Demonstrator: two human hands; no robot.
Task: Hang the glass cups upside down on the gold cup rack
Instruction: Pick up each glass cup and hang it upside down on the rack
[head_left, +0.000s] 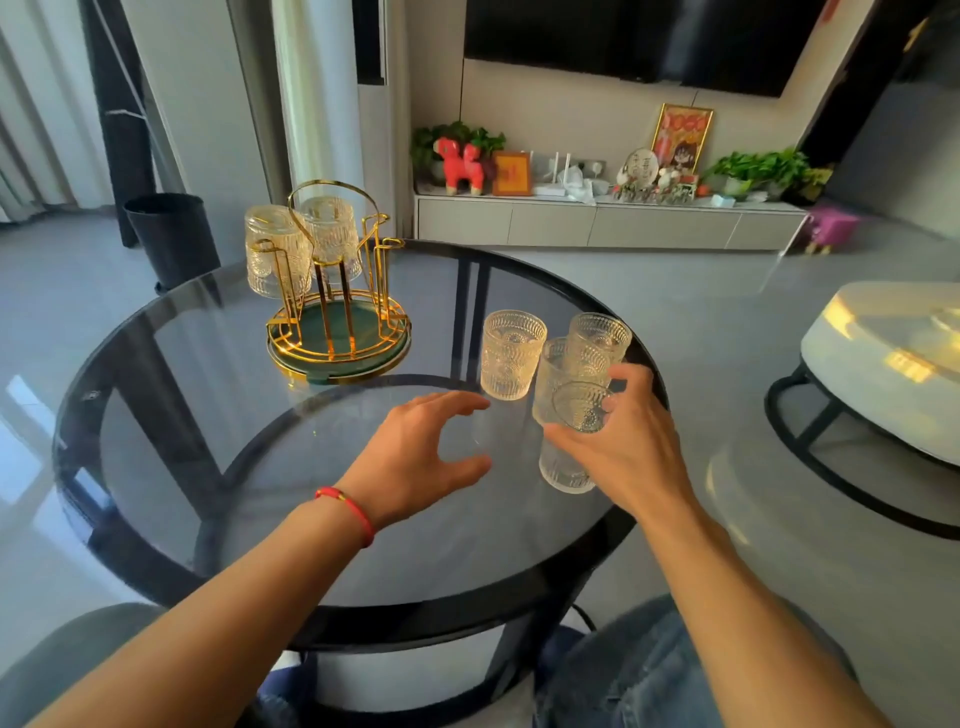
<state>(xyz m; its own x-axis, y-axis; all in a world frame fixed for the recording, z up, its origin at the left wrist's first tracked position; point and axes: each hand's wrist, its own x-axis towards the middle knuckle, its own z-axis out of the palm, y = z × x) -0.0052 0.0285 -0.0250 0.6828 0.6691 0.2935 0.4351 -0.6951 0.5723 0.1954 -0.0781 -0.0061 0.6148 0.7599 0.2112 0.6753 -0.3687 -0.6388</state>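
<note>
Right hand (631, 441): fingers closed around tilted clear embossed glass cup (574, 415).
Left hand (426, 457): open, empty, beside it.
Just beyond grip: two upright cups (511, 353).
Far left: gold wire cup rack (337, 291), two cups inverted.
Surface: round dark glass table (311, 519).

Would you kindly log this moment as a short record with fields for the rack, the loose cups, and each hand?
rack: gold rack on the far left of the glass table, with a green base
hung cups: two, upside down, left cup and rear cup
loose cups: three upright on the table's right side, near cup, middle cup, far cup
right hand: grip on a tilted cup, lifted off the table
left hand: open, empty, beside the held cup
</note>
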